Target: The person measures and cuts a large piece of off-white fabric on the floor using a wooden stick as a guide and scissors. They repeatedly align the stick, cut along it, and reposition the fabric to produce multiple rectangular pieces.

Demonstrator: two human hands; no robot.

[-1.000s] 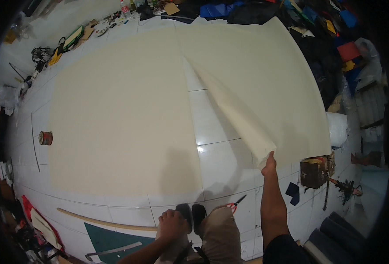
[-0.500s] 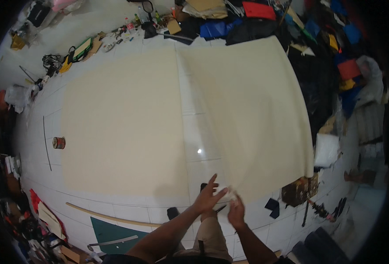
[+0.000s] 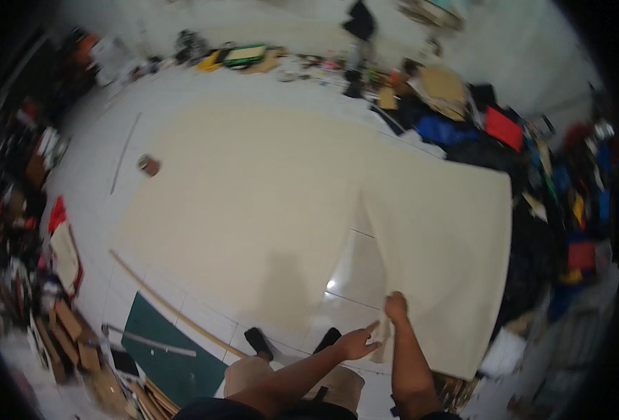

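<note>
A large cream sheet (image 3: 232, 203) lies flat on the white tiled floor. To its right is another stretch of cream sheet (image 3: 449, 245), and a wedge-shaped gap between them narrows away from me. Whether they are joined beyond the gap I cannot tell. My right hand (image 3: 396, 306) is closed on the near left edge of the right-hand sheet, which is lifted into a fold there. Just left of it, my left hand (image 3: 358, 344) has its fingers stretched and thumb apart, close beside the hanging edge; whether it touches is unclear.
A small tin (image 3: 149, 165) stands by the left sheet's far-left edge, near a thin rod (image 3: 126, 154). A long wooden strip (image 3: 173, 308), a green mat (image 3: 169, 367) and a metal ruler (image 3: 152, 341) lie at the near left. Cluttered piles line the walls.
My view has turned to the right. My right hand has gone forward and closed on the sheet's edge. The right sheet has shifted left, narrowing the gap.
</note>
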